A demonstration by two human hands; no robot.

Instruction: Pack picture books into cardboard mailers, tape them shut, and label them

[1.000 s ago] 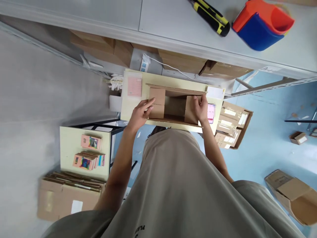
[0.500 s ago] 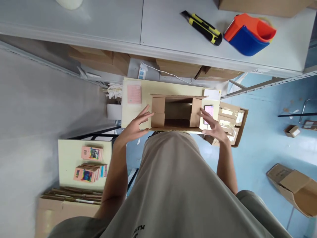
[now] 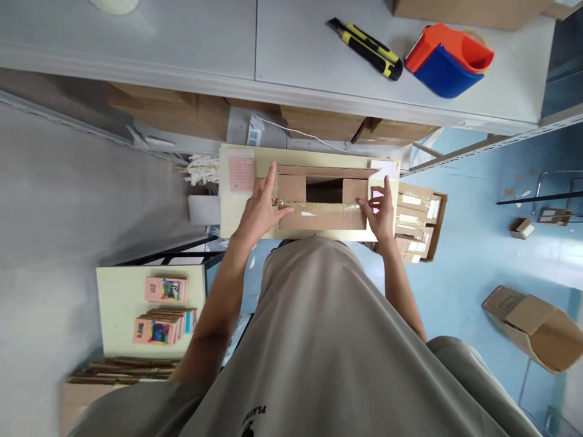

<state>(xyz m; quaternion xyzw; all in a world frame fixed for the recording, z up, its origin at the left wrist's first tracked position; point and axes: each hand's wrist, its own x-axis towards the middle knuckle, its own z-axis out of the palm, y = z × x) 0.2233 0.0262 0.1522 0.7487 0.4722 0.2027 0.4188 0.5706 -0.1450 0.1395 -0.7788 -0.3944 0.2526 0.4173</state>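
Note:
A small cardboard box [image 3: 323, 217] rests in front of my body on a pale yellow board. Its near flap lies folded over the two short side flaps, with tape along that flap's edge. The far flap stands raised, and a dark gap shows between them. At the box's left end is my left hand [image 3: 262, 212], fingers spread, its thumb on the near flap. My right hand [image 3: 381, 212] is at the right end with fingers apart, its thumb side touching the flap's corner. Partly behind the right fingers, a phone [image 3: 376, 195] lies on the board.
Above, a grey shelf [image 3: 182, 42] carries a utility knife [image 3: 365, 50] and an orange and blue tape dispenser [image 3: 449, 60]. Pink booklets [image 3: 157, 331] sit on a side table at left. An open carton [image 3: 532, 328] and a box of small cartons [image 3: 421, 224] are at right.
The near flap has folded down over the side flaps. Both hands have shifted inward, their thumbs now at that flap.

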